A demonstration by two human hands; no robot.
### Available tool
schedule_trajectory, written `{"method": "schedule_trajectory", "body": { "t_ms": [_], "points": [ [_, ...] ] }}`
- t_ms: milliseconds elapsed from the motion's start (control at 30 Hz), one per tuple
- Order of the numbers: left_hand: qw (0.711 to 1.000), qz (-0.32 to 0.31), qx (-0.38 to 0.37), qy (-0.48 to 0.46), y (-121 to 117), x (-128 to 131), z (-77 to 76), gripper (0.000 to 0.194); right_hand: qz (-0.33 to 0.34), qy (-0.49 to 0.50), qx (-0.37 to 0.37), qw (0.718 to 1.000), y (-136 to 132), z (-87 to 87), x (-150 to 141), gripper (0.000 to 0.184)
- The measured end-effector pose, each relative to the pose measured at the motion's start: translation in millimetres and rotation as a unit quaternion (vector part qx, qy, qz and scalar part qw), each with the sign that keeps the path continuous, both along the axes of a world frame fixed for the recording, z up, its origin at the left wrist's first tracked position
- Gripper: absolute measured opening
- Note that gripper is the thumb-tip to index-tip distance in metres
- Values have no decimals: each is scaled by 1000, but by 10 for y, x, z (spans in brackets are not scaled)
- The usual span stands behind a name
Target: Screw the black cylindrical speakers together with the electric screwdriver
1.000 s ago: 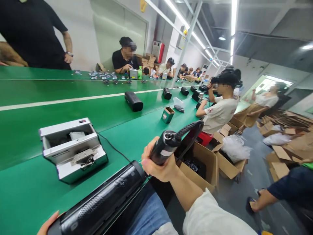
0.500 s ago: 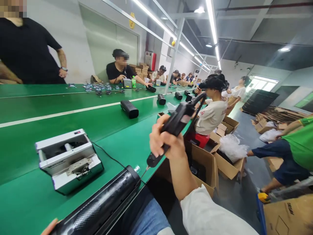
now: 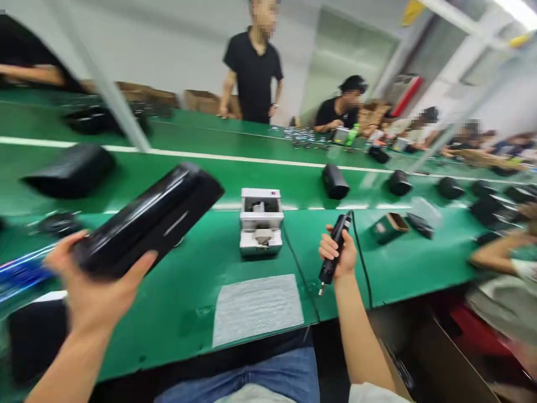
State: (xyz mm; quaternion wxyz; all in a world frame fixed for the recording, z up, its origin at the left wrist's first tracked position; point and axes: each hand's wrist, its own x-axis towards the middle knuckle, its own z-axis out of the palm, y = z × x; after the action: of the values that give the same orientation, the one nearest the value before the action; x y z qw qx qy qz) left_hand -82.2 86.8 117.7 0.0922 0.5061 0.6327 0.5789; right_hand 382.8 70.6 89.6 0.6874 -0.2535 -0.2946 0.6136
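Note:
My left hand (image 3: 98, 285) grips one end of a long black speaker-like housing (image 3: 155, 221), raised and tilted above the green bench. Around a black electric screwdriver (image 3: 334, 249) the fingers of my right hand (image 3: 340, 252) are wrapped; its bit points down and its cable trails off behind. Between the two hands stands a silver-white screw feeder (image 3: 262, 224). A sheet of white foam wrap (image 3: 259, 308) lies flat in front of it, near the bench edge.
Several black housings (image 3: 335, 182) stand along the green bench (image 3: 197, 302). A small open box (image 3: 390, 226) is on the right. A metal post (image 3: 104, 78) rises at left. Co-workers sit across and to the right; a person in black (image 3: 255, 73) stands opposite. A cardboard carton (image 3: 444, 358) is below right.
My view has swung left. The housing has come up off the bench edge in my left hand, and the screwdriver has moved away from its end. The foam sheet now shows.

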Motion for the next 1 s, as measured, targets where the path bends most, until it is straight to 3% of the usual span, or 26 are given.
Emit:
{"method": "schedule_trajectory", "body": {
  "t_ms": [67, 167, 233, 300, 400, 467, 533, 767, 867, 1000],
  "points": [
    [1000, 14, -1, -12, 289, 103, 118, 108, 20, 9, -36, 999, 95, -162, 21, 40],
    [996, 5, -86, -4, 1056, 394, 195, 95, 34, 10, -71, 997, 155, -313, 64, 39],
    [993, 7, -119, 7, 1555, 569, 122, 94, 35, 7, -87, 996, 167, -368, 91, 39],
    [988, 4, -156, 14, 1907, 726, -25, 98, 34, 4, -101, 994, 175, -406, 107, 38],
    [979, -2, -201, 32, 2133, 897, -252, 99, 29, 4, -122, 992, 182, -445, 107, 38],
    [972, -21, -226, 57, 2125, 881, -326, 104, 22, 10, -132, 991, 179, -459, 105, 40],
    [962, -58, -248, 98, 2017, 698, -311, 114, 17, 20, -138, 990, 168, -466, 113, 41],
    [890, -199, -338, 232, 1131, -478, -14, 109, 50, 53, -113, 991, 146, -446, 138, 37],
    [882, -238, -326, 244, 838, -508, -9, 95, 67, 42, -76, 994, 138, -370, 55, 36],
    [912, -260, -221, 229, 681, -197, -15, 68, 58, -16, -28, 998, 64, -179, -48, 43]
  ]
}}
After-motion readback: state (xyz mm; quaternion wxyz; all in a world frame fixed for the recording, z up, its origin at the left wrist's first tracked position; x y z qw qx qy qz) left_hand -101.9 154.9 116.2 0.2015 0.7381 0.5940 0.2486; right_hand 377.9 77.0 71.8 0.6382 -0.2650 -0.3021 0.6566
